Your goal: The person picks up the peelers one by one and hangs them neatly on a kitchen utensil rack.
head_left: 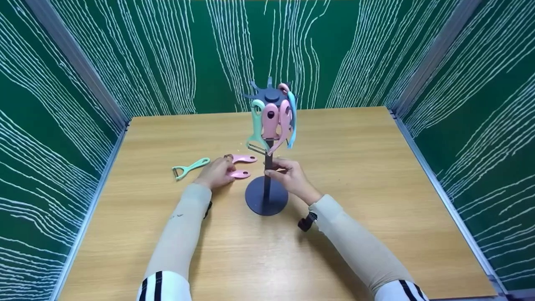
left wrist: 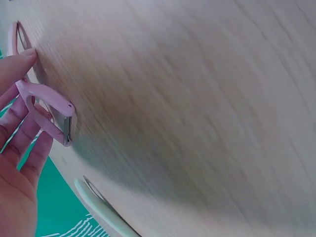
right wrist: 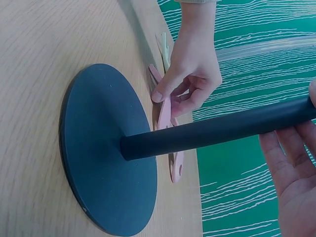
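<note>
My left hand (head_left: 215, 172) pinches a pink peeler (left wrist: 47, 96) between thumb and fingers, low over the table; its handle points toward the stand. Just beyond lies a second pink peeler (head_left: 245, 158), partly behind the fingers. My right hand (head_left: 292, 179) grips the dark pole (right wrist: 222, 129) of an upright hook stand, thumb on the near side. From the stand's top ring (head_left: 271, 97) hang a mint green peeler (head_left: 256, 119), pink peelers (head_left: 270, 121) and a blue peeler (head_left: 293, 121). The hooks on the left and back show bare.
A mint green peeler (head_left: 192, 166) lies on the wooden table (head_left: 376, 167), left of my left hand. The stand's round base (head_left: 256, 200) sits flat on the table. Green walls with white lines (head_left: 167, 58) enclose the back and sides.
</note>
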{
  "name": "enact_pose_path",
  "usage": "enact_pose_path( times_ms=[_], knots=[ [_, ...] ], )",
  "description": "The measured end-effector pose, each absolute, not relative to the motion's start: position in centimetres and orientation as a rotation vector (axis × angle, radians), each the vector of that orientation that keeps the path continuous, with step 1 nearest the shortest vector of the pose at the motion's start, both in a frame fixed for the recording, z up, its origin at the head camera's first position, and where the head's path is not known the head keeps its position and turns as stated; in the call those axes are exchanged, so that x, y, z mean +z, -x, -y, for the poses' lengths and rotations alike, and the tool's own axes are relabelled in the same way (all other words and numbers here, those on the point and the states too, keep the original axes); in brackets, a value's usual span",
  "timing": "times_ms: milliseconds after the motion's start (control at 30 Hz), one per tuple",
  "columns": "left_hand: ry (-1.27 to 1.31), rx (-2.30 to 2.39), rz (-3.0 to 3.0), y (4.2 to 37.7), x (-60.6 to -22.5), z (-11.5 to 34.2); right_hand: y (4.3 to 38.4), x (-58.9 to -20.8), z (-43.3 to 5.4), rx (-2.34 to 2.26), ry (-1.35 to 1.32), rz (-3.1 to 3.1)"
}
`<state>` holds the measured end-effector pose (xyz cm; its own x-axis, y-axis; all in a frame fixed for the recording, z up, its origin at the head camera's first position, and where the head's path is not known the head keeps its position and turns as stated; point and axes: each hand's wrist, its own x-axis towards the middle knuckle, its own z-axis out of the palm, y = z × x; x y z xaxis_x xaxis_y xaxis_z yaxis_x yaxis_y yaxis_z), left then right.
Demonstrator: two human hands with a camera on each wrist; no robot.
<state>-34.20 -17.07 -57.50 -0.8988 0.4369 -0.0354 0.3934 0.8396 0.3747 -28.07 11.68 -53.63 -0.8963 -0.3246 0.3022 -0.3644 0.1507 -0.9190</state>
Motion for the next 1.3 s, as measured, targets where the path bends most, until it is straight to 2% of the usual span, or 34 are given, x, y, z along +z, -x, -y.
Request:
enact_pose_path(
  times_ms=[400,667,900,1300],
  knots=[
    [-0.629,0.634,-2.836,33.4,-57.1,16.9,28.0,-53.4,-11.8,1.889,-0.720,2.361],
    [-0.447,0.925,-2.779,32.5,-56.3,17.2,28.2,-53.5,-11.8,1.890,-0.717,2.368],
    [-0.554,0.981,-2.845,32.6,-55.4,18.1,28.3,-53.6,-11.6,1.919,-0.723,2.351],
    [-0.461,1.224,-2.773,31.8,-54.4,18.2,28.3,-53.7,-11.8,1.917,-0.716,2.356]
  ],
)
